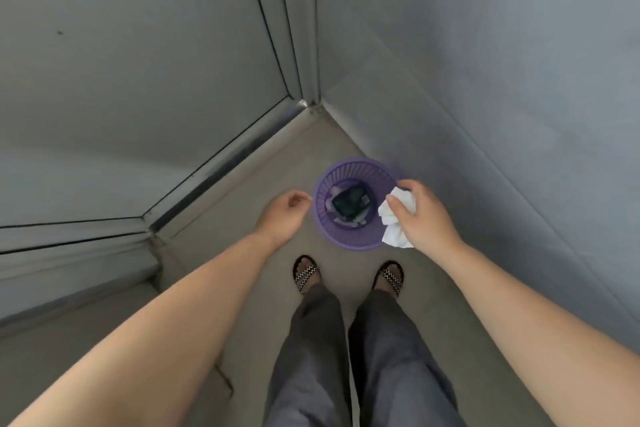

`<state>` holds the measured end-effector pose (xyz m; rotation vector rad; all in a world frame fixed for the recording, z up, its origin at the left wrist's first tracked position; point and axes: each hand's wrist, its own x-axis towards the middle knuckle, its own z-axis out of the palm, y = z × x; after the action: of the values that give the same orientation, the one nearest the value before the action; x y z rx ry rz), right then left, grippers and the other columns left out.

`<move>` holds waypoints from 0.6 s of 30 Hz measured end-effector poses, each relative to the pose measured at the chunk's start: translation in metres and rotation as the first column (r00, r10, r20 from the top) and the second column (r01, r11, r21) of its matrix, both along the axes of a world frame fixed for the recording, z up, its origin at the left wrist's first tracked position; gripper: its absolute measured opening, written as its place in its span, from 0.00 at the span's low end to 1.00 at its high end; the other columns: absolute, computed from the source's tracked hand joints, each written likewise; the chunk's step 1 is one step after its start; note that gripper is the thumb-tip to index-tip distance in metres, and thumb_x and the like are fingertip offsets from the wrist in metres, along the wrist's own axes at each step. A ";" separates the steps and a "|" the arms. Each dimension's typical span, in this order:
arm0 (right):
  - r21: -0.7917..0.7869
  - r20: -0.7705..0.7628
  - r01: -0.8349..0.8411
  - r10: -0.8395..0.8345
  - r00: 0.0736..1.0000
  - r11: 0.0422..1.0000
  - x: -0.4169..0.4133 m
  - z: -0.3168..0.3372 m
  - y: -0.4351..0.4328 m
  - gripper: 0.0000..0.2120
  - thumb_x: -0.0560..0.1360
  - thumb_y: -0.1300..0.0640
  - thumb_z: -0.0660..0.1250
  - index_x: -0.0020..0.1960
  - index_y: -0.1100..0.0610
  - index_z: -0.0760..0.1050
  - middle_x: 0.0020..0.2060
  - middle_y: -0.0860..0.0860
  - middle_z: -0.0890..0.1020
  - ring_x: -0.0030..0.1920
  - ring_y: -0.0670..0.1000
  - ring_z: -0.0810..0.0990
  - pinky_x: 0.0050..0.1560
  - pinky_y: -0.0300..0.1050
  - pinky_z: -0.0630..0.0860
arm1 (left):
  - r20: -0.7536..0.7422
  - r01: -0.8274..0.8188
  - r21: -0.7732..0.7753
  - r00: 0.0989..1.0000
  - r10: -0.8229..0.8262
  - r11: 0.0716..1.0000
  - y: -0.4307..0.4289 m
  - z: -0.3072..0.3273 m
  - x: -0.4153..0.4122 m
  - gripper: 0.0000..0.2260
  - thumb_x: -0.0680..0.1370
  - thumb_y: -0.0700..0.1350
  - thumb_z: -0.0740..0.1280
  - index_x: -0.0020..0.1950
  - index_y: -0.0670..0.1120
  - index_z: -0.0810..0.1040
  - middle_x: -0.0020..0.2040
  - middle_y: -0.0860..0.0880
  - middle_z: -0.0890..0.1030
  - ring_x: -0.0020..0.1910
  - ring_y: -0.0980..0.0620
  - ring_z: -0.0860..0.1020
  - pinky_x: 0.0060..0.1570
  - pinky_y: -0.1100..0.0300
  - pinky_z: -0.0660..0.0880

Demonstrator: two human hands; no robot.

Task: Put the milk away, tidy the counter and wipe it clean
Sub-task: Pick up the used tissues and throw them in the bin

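A: Where does the bin (355, 203) lie from your hands?

B: On the floor (263, 163) in the corner, just ahead of my feet, straight below and between my two hands. My right hand (424, 215) is the nearer one. It hangs over the bin's right rim.

A: What is it carrying?

B: A crumpled white paper towel (398, 218), pinched between thumb and fingers. Part of the wad hangs below my palm, over the rim's edge, not squarely over the opening.

A: And the left hand (285, 215)?

B: Empty, fingers loosely curled, palm half turned up. It floats just left of the bin, not touching it.

A: Anything already in there?

B: A dark packet and some pale scraps at the bottom. The bin is round, so no long axis to line up with.

A: So what does the drop turn on?

B: I judge the wad needs to come a little left, toward the centre of the opening, before I let go. Released here, it could catch the rim and fall to the floor beside the wall (502, 62).

A: Arm pose?

B: Both forearms reach forward and down, the right wrist bent inward toward the bin.

A: The milk, the table?

B: Neither is in view.
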<state>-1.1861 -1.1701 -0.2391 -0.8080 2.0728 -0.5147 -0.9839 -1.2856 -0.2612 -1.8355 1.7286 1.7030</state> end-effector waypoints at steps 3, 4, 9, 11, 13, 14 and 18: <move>0.005 -0.032 -0.047 0.047 0.998 0.999 -0.008 -0.065 -0.010 0.21 0.76 0.50 0.63 0.67 0.56 0.67 0.65 0.54 0.72 0.64 0.54 0.70 0.52 0.36 0.62 | 0.038 -0.091 0.006 0.995 0.091 0.996 -0.008 -0.080 -0.002 0.03 0.77 0.43 0.63 0.49 0.47 0.76 0.53 0.43 0.79 0.55 0.43 0.77 0.58 0.55 0.72; 0.014 -0.040 -0.057 0.058 0.998 0.998 -0.009 -0.087 -0.013 0.22 0.76 0.50 0.63 0.67 0.56 0.67 0.65 0.54 0.73 0.64 0.54 0.71 0.53 0.38 0.63 | 0.058 -0.080 -0.002 0.995 0.080 0.997 -0.009 -0.103 -0.004 0.05 0.77 0.44 0.63 0.51 0.46 0.76 0.53 0.43 0.79 0.54 0.44 0.77 0.56 0.57 0.71; 0.070 0.010 -0.086 0.085 0.996 0.994 -0.007 -0.199 -0.016 0.23 0.76 0.50 0.64 0.68 0.58 0.65 0.64 0.57 0.72 0.62 0.56 0.72 0.56 0.44 0.67 | 0.120 0.104 -0.108 0.989 -0.091 0.989 -0.006 -0.207 -0.017 0.17 0.78 0.46 0.63 0.66 0.46 0.70 0.61 0.42 0.74 0.57 0.46 0.75 0.49 0.65 0.65; 0.080 0.032 -0.103 0.100 0.994 0.992 -0.004 -0.242 -0.013 0.23 0.76 0.50 0.63 0.68 0.59 0.65 0.64 0.57 0.72 0.62 0.56 0.72 0.57 0.46 0.69 | 0.058 0.184 -0.166 0.982 -0.177 0.969 -0.004 -0.239 -0.021 0.21 0.78 0.47 0.62 0.71 0.48 0.64 0.62 0.40 0.71 0.57 0.44 0.74 0.51 0.63 0.66; 0.090 0.030 -0.144 0.142 0.989 0.986 -0.002 -0.282 -0.010 0.23 0.76 0.50 0.63 0.67 0.59 0.65 0.64 0.58 0.71 0.61 0.57 0.72 0.58 0.49 0.70 | 0.023 0.249 -0.240 0.968 -0.251 0.938 -0.006 -0.264 -0.023 0.24 0.78 0.47 0.62 0.73 0.49 0.60 0.62 0.40 0.69 0.56 0.43 0.75 0.52 0.62 0.68; 0.094 0.024 -0.174 0.172 0.985 0.980 0.000 -0.294 -0.011 0.23 0.76 0.50 0.63 0.67 0.58 0.65 0.64 0.58 0.71 0.60 0.57 0.72 0.58 0.50 0.71 | 0.030 0.258 -0.281 0.965 -0.260 0.924 -0.008 -0.269 -0.023 0.25 0.78 0.46 0.62 0.74 0.49 0.59 0.62 0.40 0.69 0.54 0.44 0.75 0.51 0.62 0.68; 0.077 -0.028 -0.202 0.205 0.978 0.976 0.005 -0.346 -0.027 0.22 0.77 0.49 0.62 0.67 0.59 0.66 0.64 0.58 0.72 0.61 0.57 0.72 0.57 0.50 0.71 | 0.086 0.302 -0.440 0.952 -0.295 0.845 -0.010 -0.298 -0.018 0.22 0.78 0.45 0.61 0.73 0.49 0.61 0.59 0.43 0.74 0.50 0.45 0.77 0.45 0.60 0.69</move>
<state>-1.1811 -1.1974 -0.5850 -0.9794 2.0005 -0.3119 -1.0015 -1.2958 -0.5594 -1.5898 2.4108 1.2383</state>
